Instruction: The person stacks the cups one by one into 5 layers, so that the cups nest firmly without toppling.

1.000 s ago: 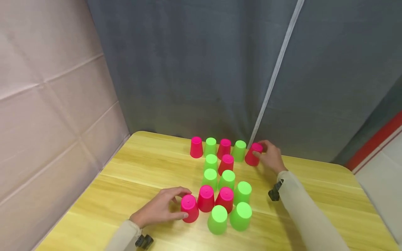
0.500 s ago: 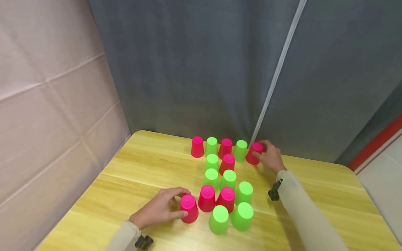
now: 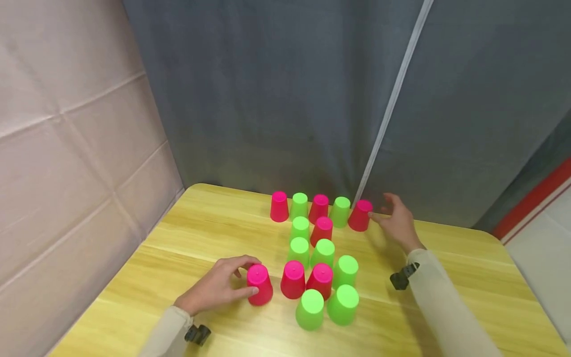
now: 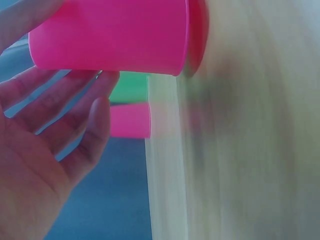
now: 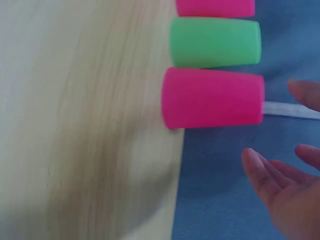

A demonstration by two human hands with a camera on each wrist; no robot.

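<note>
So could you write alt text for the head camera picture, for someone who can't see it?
A person's left hand grips an upside-down pink cup at the near left of a cluster of pink and green cups on a yellow wooden table. The right hand hovers open beside the far-right pink cup, before a grey curtain.

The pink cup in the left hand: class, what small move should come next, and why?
Probably slide the pink cup a little farther left. The left hand grips it on the table, and a gap already separates it from the next pink cup. The right hand hovers open, off the far pink cup.
</note>
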